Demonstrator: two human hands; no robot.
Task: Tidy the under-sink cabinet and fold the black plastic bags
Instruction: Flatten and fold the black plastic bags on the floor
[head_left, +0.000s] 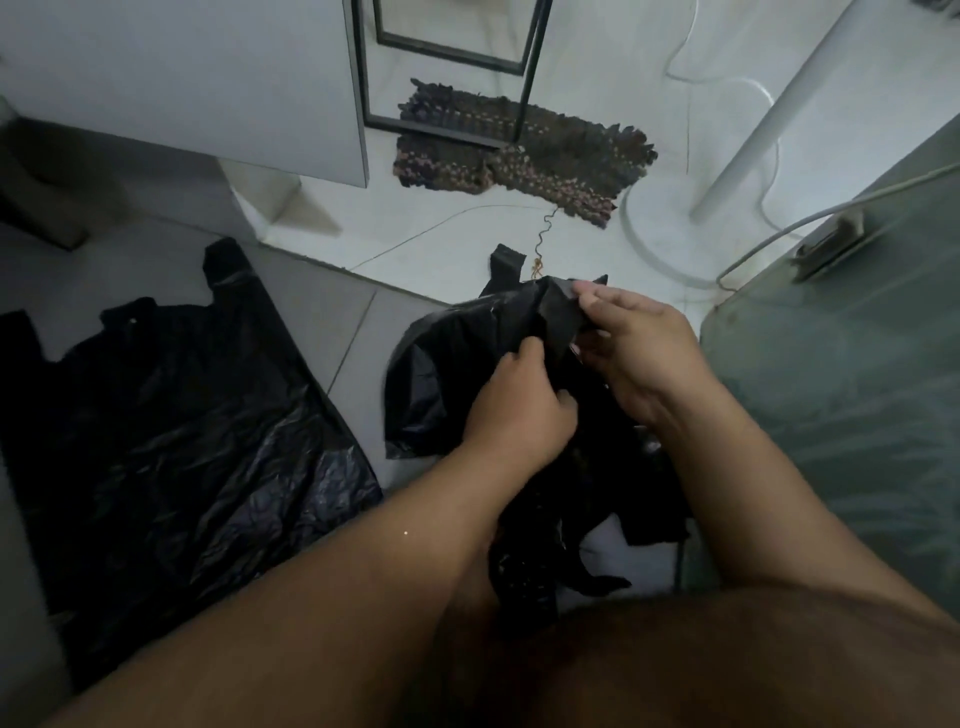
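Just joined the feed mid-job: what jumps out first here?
Both hands at centre: the left hand and right hand grip a crumpled black bag held above the floor. To the left, a second black bag lies spread flat on the tiles. Beyond them, a dark woven mat lies on the white floor.

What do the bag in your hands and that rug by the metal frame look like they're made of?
Held black plastic bag: thin glossy plastic film, going by its crinkles and soft sheen; both hands grip it. Woven rug: looks like braided fabric strips, matte, with frayed edges and a loose thread; the exact fibre is unclear.
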